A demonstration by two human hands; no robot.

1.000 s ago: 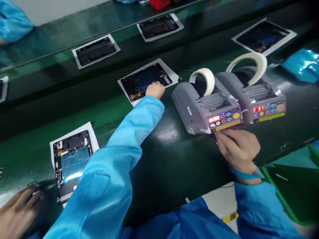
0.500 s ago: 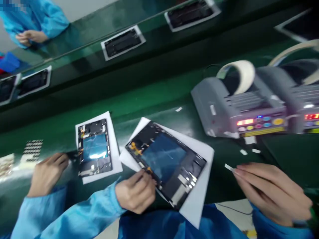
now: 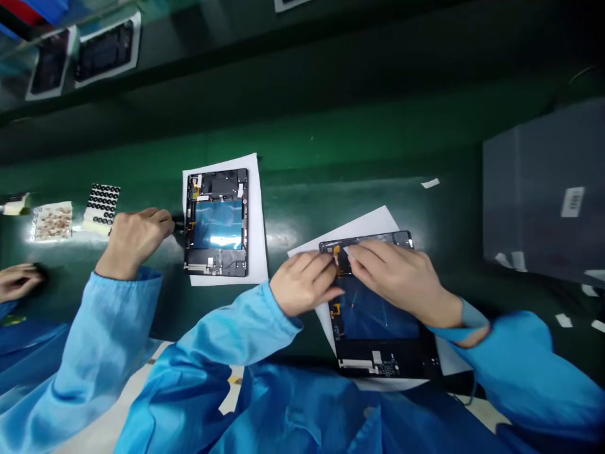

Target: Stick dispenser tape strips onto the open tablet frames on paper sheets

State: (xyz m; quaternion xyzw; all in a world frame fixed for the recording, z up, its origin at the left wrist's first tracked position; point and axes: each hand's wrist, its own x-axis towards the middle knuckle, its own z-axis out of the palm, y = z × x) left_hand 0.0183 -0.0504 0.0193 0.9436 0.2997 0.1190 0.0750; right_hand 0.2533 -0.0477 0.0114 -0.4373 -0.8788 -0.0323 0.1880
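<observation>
An opened tablet (image 3: 378, 315) with a blue panel lies on a white sheet (image 3: 368, 224) at the near edge of the green bench. My left hand (image 3: 305, 282) is curled against the tablet's upper left edge and grips it. My right hand (image 3: 401, 277) lies across the top of the tablet, fingers together and pointing left. Its fingertips press a small pale strip of tape (image 3: 347, 251) near the top left corner, close to my left fingertips.
A second opened tablet (image 3: 217, 221) on paper lies to the left, with a co-worker's hand (image 3: 135, 236) beside it. A sheet of black dots (image 3: 101, 202) lies further left. A grey tape dispenser (image 3: 543, 189) stands at the right, with loose tape bits (image 3: 430, 183) nearby.
My left hand drew the tablet from the far side to the bench's near edge. My right hand left the dispenser with a tape strip and now presses on the tablet. The view swung left.
</observation>
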